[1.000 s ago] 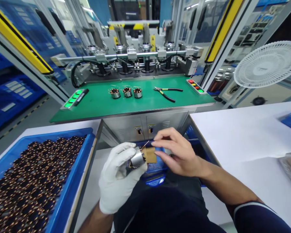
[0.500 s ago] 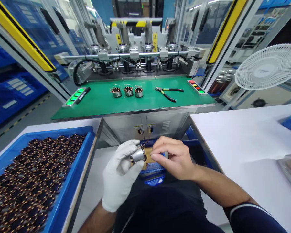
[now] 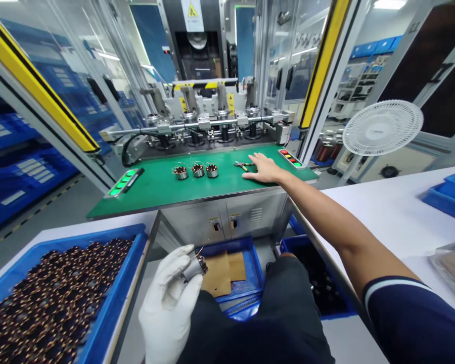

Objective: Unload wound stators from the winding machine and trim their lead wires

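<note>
My left hand (image 3: 172, 298), in a white glove, pinches a motor stator (image 3: 193, 269) with a silver ring, dark ends and a thin wire sticking up. It is above my lap at lower centre. My bare right hand (image 3: 264, 168) reaches forward over the green work surface, thumb and fingers apart. Beneath it lie the wire cutters (image 3: 241, 164); their jaws show to the left, while most of the handles are hidden under the hand. Three more stators, the nearest to the hand being the right one (image 3: 212, 171), stand in a row to the left of the cutters.
A blue tray (image 3: 142, 242) full of wound copper parts is at left. Behind the green surface stands a machine with a crossbar (image 3: 136, 132). Button panels (image 3: 291, 158) flank the surface. A white fan (image 3: 382, 127) stands at right. A blue bin (image 3: 256, 268) with cardboard lies below.
My right hand has left the stator and reached forward to the wire cutters. My left hand, still holding the stator, has moved down and left in view. The head view has tilted up.
</note>
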Available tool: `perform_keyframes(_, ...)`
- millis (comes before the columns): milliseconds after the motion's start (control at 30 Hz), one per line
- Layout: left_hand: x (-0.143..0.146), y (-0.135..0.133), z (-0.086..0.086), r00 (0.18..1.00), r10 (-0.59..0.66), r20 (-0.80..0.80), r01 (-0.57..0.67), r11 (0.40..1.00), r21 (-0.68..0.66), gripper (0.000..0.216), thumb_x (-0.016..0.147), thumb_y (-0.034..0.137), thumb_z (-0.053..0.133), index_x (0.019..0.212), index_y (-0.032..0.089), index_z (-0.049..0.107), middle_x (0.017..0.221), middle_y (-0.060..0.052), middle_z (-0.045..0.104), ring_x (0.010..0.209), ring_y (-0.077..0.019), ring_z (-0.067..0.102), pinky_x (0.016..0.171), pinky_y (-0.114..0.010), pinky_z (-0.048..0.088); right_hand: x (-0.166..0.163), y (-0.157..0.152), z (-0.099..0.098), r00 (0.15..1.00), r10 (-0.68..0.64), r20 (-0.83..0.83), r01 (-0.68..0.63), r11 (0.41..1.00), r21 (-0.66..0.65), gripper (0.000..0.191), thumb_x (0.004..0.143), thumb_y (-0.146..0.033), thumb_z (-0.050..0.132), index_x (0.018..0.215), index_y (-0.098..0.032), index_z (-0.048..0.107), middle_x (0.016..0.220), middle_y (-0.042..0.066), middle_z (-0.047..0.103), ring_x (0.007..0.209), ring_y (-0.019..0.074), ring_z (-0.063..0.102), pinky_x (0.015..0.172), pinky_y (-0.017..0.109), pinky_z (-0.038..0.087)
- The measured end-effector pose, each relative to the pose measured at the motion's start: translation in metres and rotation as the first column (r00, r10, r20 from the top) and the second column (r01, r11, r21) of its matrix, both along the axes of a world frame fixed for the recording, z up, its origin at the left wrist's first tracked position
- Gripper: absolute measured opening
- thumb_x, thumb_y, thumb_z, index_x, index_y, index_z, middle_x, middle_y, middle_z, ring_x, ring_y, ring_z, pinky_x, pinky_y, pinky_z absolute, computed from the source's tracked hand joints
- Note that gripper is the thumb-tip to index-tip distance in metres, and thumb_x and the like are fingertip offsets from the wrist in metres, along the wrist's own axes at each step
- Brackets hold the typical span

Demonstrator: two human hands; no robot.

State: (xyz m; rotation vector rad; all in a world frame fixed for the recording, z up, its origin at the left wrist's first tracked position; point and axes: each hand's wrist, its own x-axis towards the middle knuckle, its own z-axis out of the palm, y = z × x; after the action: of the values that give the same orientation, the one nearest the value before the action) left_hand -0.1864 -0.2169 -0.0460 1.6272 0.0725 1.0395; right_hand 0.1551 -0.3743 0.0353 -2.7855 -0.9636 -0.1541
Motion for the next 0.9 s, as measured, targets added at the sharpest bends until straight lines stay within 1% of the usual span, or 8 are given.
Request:
perform_keyframes(133, -0.003, 0.008, -0.004, 0.999, 0.052, -0.015, -0.053, 0.997, -0.051, 0.032, 0.081, 0.008, 0.075, 0.108, 0.023, 0.072, 0.12, -0.005, 0.072, 0.116, -0.0161, 0.068, 0.095, -0.022, 0.059, -0.024, -0.006, -0.004, 0.999, 0.03, -0.025, -0.033, 0.992, -0.124, 0.06, 0.099, -0.054, 0.048, 0.137, -0.009, 0.057, 0.139, 0.023, 0.057, 0.129, 0.0372, 0.054, 0.11, 0.055, 0.039)
perform_keyframes(233, -0.001, 0.013, -0.005, 0.995, 0.102, 0.0, -0.102, 0.992, -0.08, 0.03, 0.08, 0.01, 0.077, 0.107, 0.022, 0.071, 0.121, -0.007, 0.072, 0.117, -0.0192, 0.068, 0.094, -0.028, 0.061, -0.057, -0.023, -0.007, 0.993, 0.115, 0.019, -0.109, 0.975, -0.196, 0.06, 0.096, -0.053, 0.051, 0.132, -0.004, 0.058, 0.128, 0.026, 0.061, 0.115, 0.0369, 0.06, 0.101, 0.049, 0.047)
perform_keyframes(333, 0.003, 0.015, -0.005, 0.996, 0.087, 0.032, -0.085, 0.995, -0.062, 0.031, 0.08, 0.01, 0.077, 0.108, 0.023, 0.071, 0.121, -0.007, 0.072, 0.118, -0.0202, 0.067, 0.096, -0.031, 0.061, -0.097, -0.044, -0.025, 0.945, 0.272, 0.182, -0.231, 0.948, -0.219, 0.056, 0.089, -0.031, 0.059, 0.136, -0.001, 0.052, 0.121, 0.025, 0.061, 0.109, 0.0363, 0.06, 0.094, 0.049, 0.051)
perform_keyframes(400, 0.006, 0.014, -0.004, 0.997, 0.058, 0.043, -0.056, 0.998, -0.034, 0.035, 0.08, 0.007, 0.075, 0.11, 0.024, 0.071, 0.121, -0.006, 0.072, 0.118, -0.0188, 0.067, 0.097, -0.03, 0.06, -0.13, -0.056, -0.046, 0.888, 0.376, 0.264, -0.368, 0.926, -0.083, 0.058, 0.082, -0.015, 0.055, 0.139, -0.002, 0.048, 0.119, 0.024, 0.06, 0.107, 0.0333, 0.059, 0.091, 0.047, 0.053)
perform_keyframes(467, 0.009, 0.012, -0.005, 0.999, 0.029, 0.045, -0.028, 0.999, -0.017, 0.038, 0.08, 0.005, 0.075, 0.112, 0.025, 0.07, 0.122, -0.005, 0.072, 0.118, -0.0179, 0.067, 0.097, -0.029, 0.059, -0.167, -0.062, -0.068, 0.854, 0.471, 0.22, -0.51, 0.842, 0.178, 0.06, 0.079, -0.008, 0.052, 0.139, -0.006, 0.047, 0.117, 0.021, 0.059, 0.104, 0.0282, 0.059, 0.086, 0.042, 0.056)
perform_keyframes(600, 0.01, 0.008, -0.006, 0.999, -0.018, 0.038, 0.017, 1.0, 0.014, 0.039, 0.081, 0.005, 0.074, 0.114, 0.025, 0.069, 0.122, -0.006, 0.072, 0.119, -0.0192, 0.066, 0.099, -0.032, 0.058, -0.233, -0.058, -0.092, 0.769, 0.634, -0.083, -0.459, 0.638, 0.619, 0.063, 0.079, -0.006, 0.055, 0.14, -0.017, 0.045, 0.101, 0.009, 0.062, 0.088, 0.0178, 0.061, 0.079, 0.031, 0.056)
perform_keyframes(733, 0.01, 0.005, -0.006, 0.998, -0.049, 0.034, 0.047, 0.998, 0.04, 0.045, 0.08, 0.002, 0.072, 0.117, 0.027, 0.069, 0.124, -0.004, 0.07, 0.121, -0.0168, 0.064, 0.102, -0.029, 0.055, -0.256, -0.047, -0.089, 0.666, 0.726, -0.17, -0.392, 0.535, 0.748, 0.077, 0.076, -0.005, 0.054, 0.15, -0.018, 0.038, 0.106, 0.01, 0.065, 0.093, 0.0177, 0.065, 0.081, 0.03, 0.056)
perform_keyframes(900, 0.009, 0.0, -0.004, 0.998, -0.053, 0.032, 0.051, 0.997, 0.05, 0.047, 0.078, -0.001, 0.072, 0.116, 0.027, 0.069, 0.124, -0.005, 0.07, 0.121, -0.0179, 0.064, 0.1, -0.031, 0.056, -0.252, -0.041, -0.085, 0.612, 0.774, -0.166, -0.387, 0.475, 0.791, 0.08, 0.073, -0.006, 0.053, 0.151, -0.016, 0.04, 0.112, 0.012, 0.063, 0.096, 0.0188, 0.062, 0.082, 0.032, 0.055)
